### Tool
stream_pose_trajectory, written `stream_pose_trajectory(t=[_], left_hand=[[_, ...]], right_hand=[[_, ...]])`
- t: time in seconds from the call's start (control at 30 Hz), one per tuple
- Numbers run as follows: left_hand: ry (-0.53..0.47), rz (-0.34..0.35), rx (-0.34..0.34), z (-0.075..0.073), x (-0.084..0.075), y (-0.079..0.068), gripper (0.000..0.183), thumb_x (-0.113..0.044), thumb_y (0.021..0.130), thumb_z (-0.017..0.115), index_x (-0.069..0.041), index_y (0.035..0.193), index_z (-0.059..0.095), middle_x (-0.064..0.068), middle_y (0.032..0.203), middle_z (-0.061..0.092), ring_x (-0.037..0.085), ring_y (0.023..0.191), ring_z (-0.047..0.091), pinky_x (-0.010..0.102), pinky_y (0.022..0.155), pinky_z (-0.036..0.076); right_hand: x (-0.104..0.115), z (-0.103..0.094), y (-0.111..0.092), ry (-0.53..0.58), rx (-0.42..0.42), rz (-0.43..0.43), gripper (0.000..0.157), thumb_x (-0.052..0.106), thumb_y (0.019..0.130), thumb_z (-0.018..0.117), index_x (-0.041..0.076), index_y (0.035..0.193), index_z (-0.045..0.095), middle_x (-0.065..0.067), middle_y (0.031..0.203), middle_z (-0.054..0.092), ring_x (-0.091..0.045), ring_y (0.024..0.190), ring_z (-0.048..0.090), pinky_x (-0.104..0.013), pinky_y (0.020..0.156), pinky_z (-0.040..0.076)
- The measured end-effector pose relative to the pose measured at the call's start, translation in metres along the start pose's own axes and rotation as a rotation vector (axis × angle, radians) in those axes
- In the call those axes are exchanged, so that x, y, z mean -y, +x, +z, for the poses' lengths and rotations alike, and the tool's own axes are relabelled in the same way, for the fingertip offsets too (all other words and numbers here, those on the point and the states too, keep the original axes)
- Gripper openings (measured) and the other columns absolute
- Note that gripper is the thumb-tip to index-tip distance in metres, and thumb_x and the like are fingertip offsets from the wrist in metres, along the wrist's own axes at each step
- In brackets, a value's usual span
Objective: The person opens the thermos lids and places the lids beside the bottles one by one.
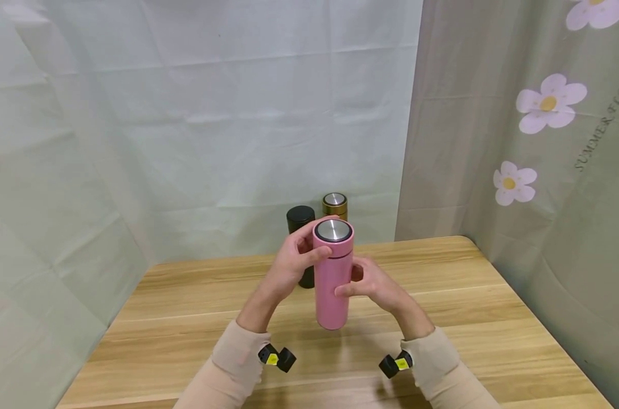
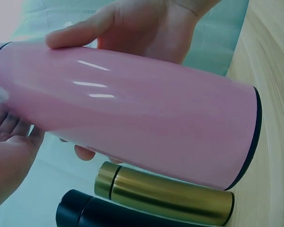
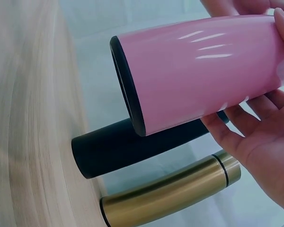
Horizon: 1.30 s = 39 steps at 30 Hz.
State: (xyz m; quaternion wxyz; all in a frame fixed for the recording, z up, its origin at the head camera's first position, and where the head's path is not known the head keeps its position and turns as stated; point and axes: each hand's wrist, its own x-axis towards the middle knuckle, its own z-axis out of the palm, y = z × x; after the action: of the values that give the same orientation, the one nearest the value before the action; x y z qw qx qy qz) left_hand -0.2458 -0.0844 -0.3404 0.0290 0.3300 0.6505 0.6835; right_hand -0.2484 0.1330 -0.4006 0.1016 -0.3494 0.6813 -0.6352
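Observation:
A pink thermos bottle [image 1: 332,289], with a steel disc on its lid, is held upright above the table. The left hand [image 1: 292,257] grips it around the lid, thumb in front. Lower down, the right hand [image 1: 375,283] holds the body from the other side. In the right wrist view the bottle's black base [image 3: 128,87] is apart from the tabletop. Behind it stand a black thermos bottle [image 3: 132,146] and a gold thermos bottle [image 3: 175,189], both upright on the table. In the head view the pink bottle and left hand partly hide them.
The wooden table [image 1: 187,318] ends at a pale cloth backdrop [image 1: 248,142]. A grey curtain with printed flowers [image 1: 550,104] hangs on the right. Each sleeve carries a small black wrist device [image 1: 277,357].

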Motion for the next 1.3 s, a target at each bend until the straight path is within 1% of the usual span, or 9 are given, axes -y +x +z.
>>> stream_pose_trajectory(t=[0.13, 0.23, 0.4, 0.53, 0.7, 0.87, 1.0, 1.2, 1.3], left_hand=[[0.023, 0.014, -0.044, 0.003, -0.001, -0.001, 0.088, -0.061, 0.082, 0.082, -0.013, 0.150, 0.054, 0.012, 0.131, 0.065, 0.025, 0.111, 0.063, 0.033, 0.092, 0.055], [0.040, 0.013, -0.049, 0.004, -0.002, -0.002, 0.089, -0.061, 0.081, 0.082, -0.014, 0.151, 0.053, 0.011, 0.132, 0.064, 0.025, 0.111, 0.062, 0.032, 0.092, 0.055], [0.028, 0.001, 0.018, 0.000, -0.002, -0.002, 0.092, -0.064, 0.083, 0.079, -0.015, 0.155, 0.049, 0.012, 0.136, 0.063, 0.026, 0.116, 0.063, 0.034, 0.095, 0.055], [0.034, 0.001, 0.075, -0.004, -0.001, -0.004, 0.090, -0.063, 0.087, 0.076, -0.014, 0.157, 0.047, 0.013, 0.138, 0.063, 0.025, 0.118, 0.063, 0.036, 0.098, 0.054], [0.026, 0.013, 0.104, -0.007, 0.001, -0.005, 0.089, -0.062, 0.088, 0.076, -0.011, 0.156, 0.048, 0.014, 0.137, 0.064, 0.024, 0.117, 0.063, 0.037, 0.098, 0.054], [0.026, 0.006, 0.068, -0.008, 0.003, -0.005, 0.089, -0.062, 0.086, 0.078, -0.008, 0.151, 0.051, 0.011, 0.131, 0.066, 0.022, 0.111, 0.064, 0.036, 0.095, 0.055], [0.001, 0.002, 0.029, -0.005, 0.003, -0.005, 0.091, -0.062, 0.084, 0.080, -0.008, 0.151, 0.051, 0.012, 0.131, 0.065, 0.022, 0.111, 0.063, 0.035, 0.094, 0.055], [0.014, -0.001, -0.037, -0.001, 0.002, -0.004, 0.094, -0.063, 0.079, 0.084, -0.011, 0.150, 0.051, 0.012, 0.134, 0.063, 0.023, 0.116, 0.062, 0.032, 0.097, 0.054], [0.010, -0.008, -0.034, 0.000, 0.001, -0.004, 0.096, -0.062, 0.078, 0.085, -0.011, 0.151, 0.050, 0.012, 0.136, 0.062, 0.024, 0.119, 0.062, 0.031, 0.098, 0.053]], right_hand=[[0.000, 0.001, 0.000, -0.004, -0.014, 0.001, 0.058, 0.029, 0.091, 0.077, 0.005, 0.140, 0.059, -0.014, 0.129, 0.066, -0.035, 0.117, 0.063, -0.051, 0.100, 0.052], [0.000, 0.001, -0.001, -0.007, -0.021, 0.002, 0.059, 0.028, 0.091, 0.077, 0.003, 0.141, 0.058, -0.014, 0.130, 0.066, -0.035, 0.118, 0.063, -0.050, 0.100, 0.052], [0.000, 0.000, -0.001, -0.015, -0.017, -0.007, 0.058, 0.026, 0.089, 0.077, 0.004, 0.139, 0.059, -0.013, 0.129, 0.066, -0.036, 0.117, 0.063, -0.050, 0.101, 0.051], [-0.001, 0.000, -0.001, -0.017, 0.003, -0.021, 0.057, 0.025, 0.088, 0.078, 0.005, 0.138, 0.060, -0.013, 0.128, 0.067, -0.036, 0.115, 0.064, -0.049, 0.099, 0.052], [-0.003, 0.001, 0.000, -0.028, 0.016, -0.018, 0.056, 0.025, 0.088, 0.078, 0.006, 0.138, 0.061, -0.012, 0.128, 0.067, -0.034, 0.115, 0.064, -0.047, 0.099, 0.053], [-0.003, 0.001, 0.000, -0.029, 0.017, 0.002, 0.056, 0.027, 0.088, 0.078, 0.007, 0.138, 0.061, -0.012, 0.127, 0.067, -0.035, 0.115, 0.064, -0.048, 0.099, 0.053], [-0.002, 0.002, 0.000, -0.031, 0.008, 0.011, 0.056, 0.028, 0.089, 0.078, 0.007, 0.139, 0.061, -0.012, 0.128, 0.067, -0.034, 0.116, 0.064, -0.049, 0.099, 0.052], [-0.002, 0.002, 0.001, -0.048, -0.012, 0.000, 0.056, 0.028, 0.090, 0.077, 0.006, 0.140, 0.060, -0.012, 0.130, 0.066, -0.033, 0.118, 0.063, -0.047, 0.101, 0.052], [-0.002, 0.002, 0.001, -0.049, -0.016, -0.005, 0.057, 0.029, 0.090, 0.078, 0.006, 0.140, 0.060, -0.011, 0.130, 0.066, -0.033, 0.119, 0.062, -0.048, 0.102, 0.051]])
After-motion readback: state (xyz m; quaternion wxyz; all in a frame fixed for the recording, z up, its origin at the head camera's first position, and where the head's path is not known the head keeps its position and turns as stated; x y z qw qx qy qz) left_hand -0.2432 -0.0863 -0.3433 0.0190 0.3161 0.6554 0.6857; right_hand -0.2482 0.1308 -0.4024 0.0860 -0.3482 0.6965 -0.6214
